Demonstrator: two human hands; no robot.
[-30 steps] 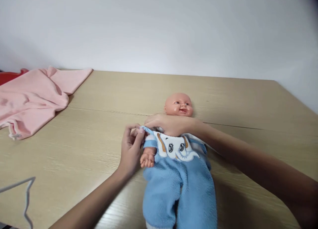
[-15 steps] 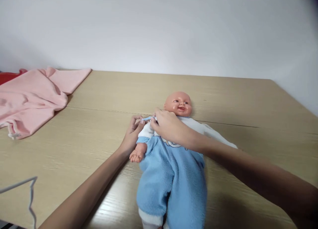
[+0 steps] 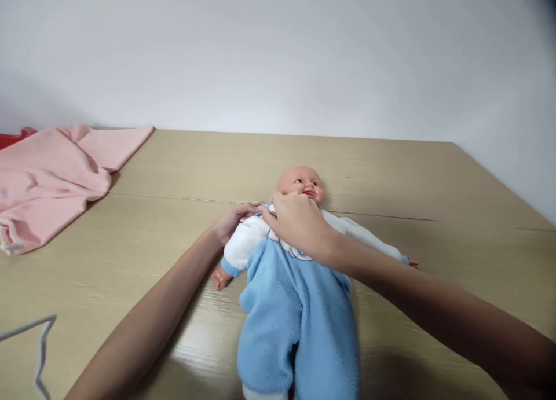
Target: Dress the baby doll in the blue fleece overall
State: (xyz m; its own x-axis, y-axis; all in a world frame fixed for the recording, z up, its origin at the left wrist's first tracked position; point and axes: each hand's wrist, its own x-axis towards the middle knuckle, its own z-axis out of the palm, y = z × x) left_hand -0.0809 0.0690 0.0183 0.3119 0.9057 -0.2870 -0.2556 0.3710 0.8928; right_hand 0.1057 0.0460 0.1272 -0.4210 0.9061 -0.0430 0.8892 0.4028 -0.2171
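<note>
A baby doll (image 3: 300, 181) lies on its back on the table, dressed in a white and blue romper (image 3: 278, 307). At the doll's shoulder on the left side of the view, my left hand (image 3: 237, 220) has its fingers closed on the romper's blue-trimmed neck edge. Across the doll's upper chest lies my right hand (image 3: 297, 219), its fingers bent and pinching the same edge close to the other hand. The right hand covers the doll's chin and part of the collar. Both doll arms rest in sleeves, with the plastic hands showing at the cuffs.
A pink cloth (image 3: 65, 174) lies crumpled on the wooden table (image 3: 174, 162) at the left, partly over a red object (image 3: 15, 138). A bent grey-white cord or wire (image 3: 42, 348) is at the lower left. A plain wall (image 3: 278, 58) stands behind the table.
The doll's arm by my left hand has swung outward and down, its sleeve now straighter. My left hand has shifted slightly up towards the neck. The view has moved slightly.
</note>
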